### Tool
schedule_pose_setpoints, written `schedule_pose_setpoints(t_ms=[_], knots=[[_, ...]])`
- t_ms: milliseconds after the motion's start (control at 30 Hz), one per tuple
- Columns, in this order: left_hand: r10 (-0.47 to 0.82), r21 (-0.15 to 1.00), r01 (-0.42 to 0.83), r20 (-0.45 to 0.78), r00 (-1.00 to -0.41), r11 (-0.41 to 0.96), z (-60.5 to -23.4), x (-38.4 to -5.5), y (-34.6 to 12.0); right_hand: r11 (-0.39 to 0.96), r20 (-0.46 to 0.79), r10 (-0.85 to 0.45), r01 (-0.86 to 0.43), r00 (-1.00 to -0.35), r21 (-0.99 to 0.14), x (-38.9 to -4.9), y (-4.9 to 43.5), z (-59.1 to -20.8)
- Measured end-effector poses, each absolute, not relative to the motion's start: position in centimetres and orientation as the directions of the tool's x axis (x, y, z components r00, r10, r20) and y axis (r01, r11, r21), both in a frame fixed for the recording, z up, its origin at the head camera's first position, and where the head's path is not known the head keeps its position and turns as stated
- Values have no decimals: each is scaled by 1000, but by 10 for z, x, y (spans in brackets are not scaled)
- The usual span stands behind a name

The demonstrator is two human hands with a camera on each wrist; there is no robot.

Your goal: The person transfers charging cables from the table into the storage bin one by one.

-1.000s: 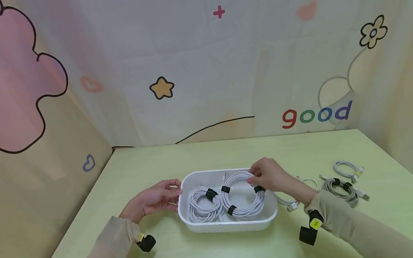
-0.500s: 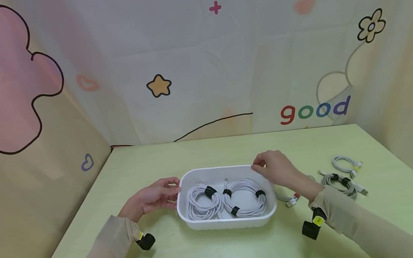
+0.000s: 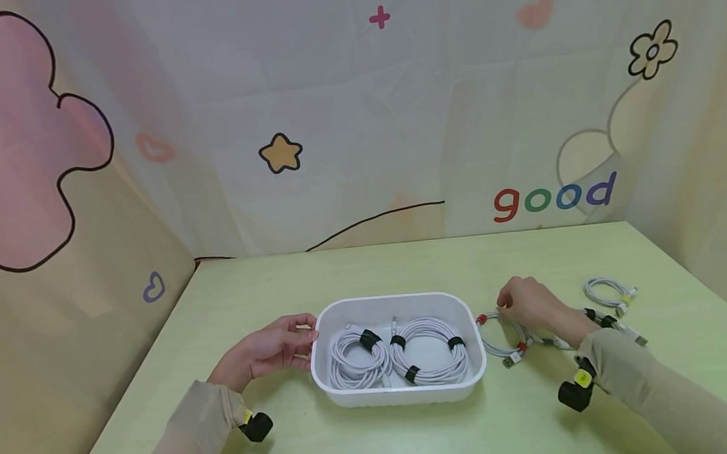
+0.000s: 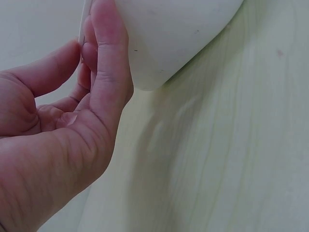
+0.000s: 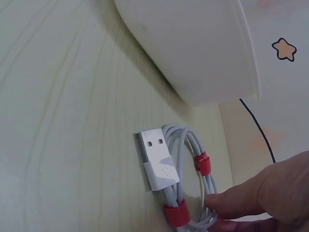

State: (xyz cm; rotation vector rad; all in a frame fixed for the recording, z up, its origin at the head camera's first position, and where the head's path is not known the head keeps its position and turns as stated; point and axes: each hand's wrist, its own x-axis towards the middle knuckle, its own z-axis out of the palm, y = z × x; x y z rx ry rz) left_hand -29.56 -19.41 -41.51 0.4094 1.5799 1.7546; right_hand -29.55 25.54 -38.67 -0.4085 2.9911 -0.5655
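Observation:
My left hand [image 3: 267,350] pinches the left rim of a white plastic box [image 3: 407,396], thumb inside and fingers along the outer wall. Inside lie two coiled white cables: a smaller coil [image 3: 342,377] with one black strap at left, and a larger coil [image 3: 437,375] with several black straps at right. To the right of the box, my right hand [image 3: 533,305] pinches the far edge of a coiled USB cable [image 5: 180,145] bound with red ties. Its white USB plug [image 5: 161,166] faces up towards the box in the right wrist view.
Further right on the table [image 3: 378,440] lie a grey cable with black straps [image 3: 604,318], partly hidden behind the right forearm, and a white coil with a yellow tie [image 3: 609,301]. A printed curtain [image 3: 356,115] closes off the back and sides.
My right hand has let go of the larger black-strapped coil, which now lies flat in the box, and has moved right to the red-tied USB cable. The left hand stays at the rim.

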Motion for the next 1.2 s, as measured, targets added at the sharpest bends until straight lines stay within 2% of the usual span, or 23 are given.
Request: schedule_pose_setpoints(t_ms=[133,367,733,1200], knots=[[691,952,-305,-233,-684,19,-415,-296,-194,893,-52,-261,-221,-964,-393,-297,257,-393],[687,952,-304,-235,-687,22,-413,-295,-193,857,-28,-284,-241,-958,-456,-297,260,-388],[686,952,-305,-233,-689,16,-414,-295,-194,790,-125,-232,-112,-965,-603,-301,265,-377],[693,952,-307,-228,-684,10,-415,-295,-195,764,-116,-201,-81,-973,-641,-305,267,-347]])
